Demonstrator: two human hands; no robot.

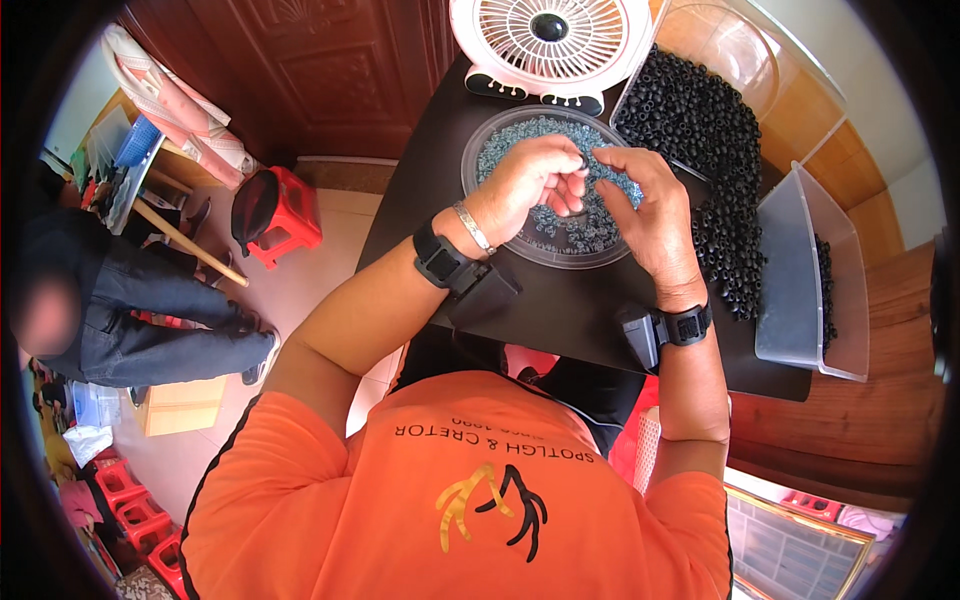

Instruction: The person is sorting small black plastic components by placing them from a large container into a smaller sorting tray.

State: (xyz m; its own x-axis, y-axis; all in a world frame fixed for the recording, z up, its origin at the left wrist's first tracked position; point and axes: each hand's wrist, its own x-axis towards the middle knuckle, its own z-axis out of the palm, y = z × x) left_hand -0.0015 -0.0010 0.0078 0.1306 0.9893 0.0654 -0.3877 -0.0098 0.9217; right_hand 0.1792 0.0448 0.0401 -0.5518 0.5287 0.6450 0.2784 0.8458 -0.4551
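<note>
A dark tabletop stood near a brown panelled door, with a pale fan at its far edge and a red stool on the floor to the left. Over a round clear tray of small pale-blue pieces, the person's left hand pinched a small dark piece at its fingertips. The right hand faced it just beside, thumb and forefinger parted; whether its other fingers, partly hidden, retained anything could not be told. Black ring-shaped pieces lay heaped to the right of the tray, and a translucent bin stood just beside the heap. Both wrists bore black bands; at the far left, well apart from the tabletop, was another person in dark trousers
</note>
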